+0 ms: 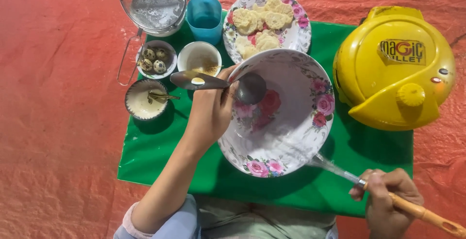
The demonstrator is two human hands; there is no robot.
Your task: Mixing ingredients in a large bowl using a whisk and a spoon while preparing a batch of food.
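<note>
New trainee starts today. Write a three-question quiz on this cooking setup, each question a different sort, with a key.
1. True or false: the left hand holds the rim of the floral bowl.
2. What lies in the small floral dish beside the wire sieve?
A. speckled eggs
B. biscuits
C. sliced fruit
3. Fill in: the right hand grips a utensil by its ___ handle.

Key
1. True; it tilts the bowl and also holds a metal spoon.
2. A
3. orange
</note>
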